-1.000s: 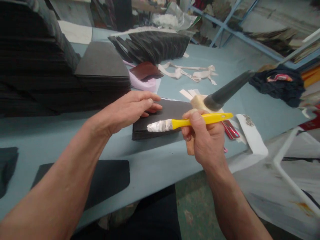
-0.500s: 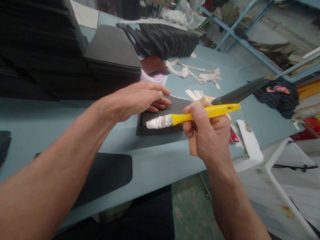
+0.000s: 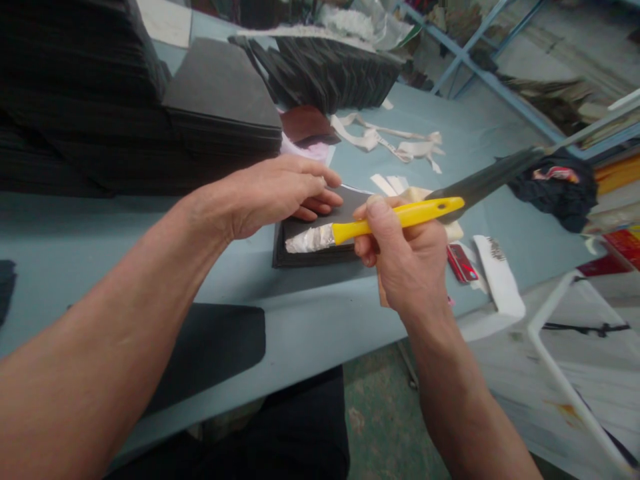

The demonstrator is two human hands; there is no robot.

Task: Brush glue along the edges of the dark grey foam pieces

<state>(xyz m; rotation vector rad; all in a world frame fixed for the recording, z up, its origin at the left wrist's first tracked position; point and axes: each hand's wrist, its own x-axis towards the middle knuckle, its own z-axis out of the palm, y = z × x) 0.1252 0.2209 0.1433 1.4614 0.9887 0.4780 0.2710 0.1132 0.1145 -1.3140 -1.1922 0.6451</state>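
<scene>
My right hand (image 3: 405, 250) grips a yellow-handled paintbrush (image 3: 425, 212), its bristle end wrapped or caked in something whitish and pointing left. Under the brush lies a small stack of dark sheets (image 3: 300, 261) on the blue table. Over the far left part of that stack rests my left hand (image 3: 290, 190), palm down, fingers stretched and slightly bent, holding nothing. Whether its fingertips press on the top sheet I cannot tell. A single dark panel (image 3: 225, 347) with rounded corners lies at the table's front edge, partly behind my left forearm.
Tall stacks of black sheets (image 3: 220, 87) stand at the left. A row of leaning dark pieces (image 3: 340, 73) sits at the back. Pale strips (image 3: 370, 139), a red packet (image 3: 461, 263) and a white card (image 3: 497, 273) lie to the right. A white frame (image 3: 540, 333) stands beside the table.
My right hand has moved slightly left with the paintbrush, bringing more of the red packet into view. My left hand has hardly moved.
</scene>
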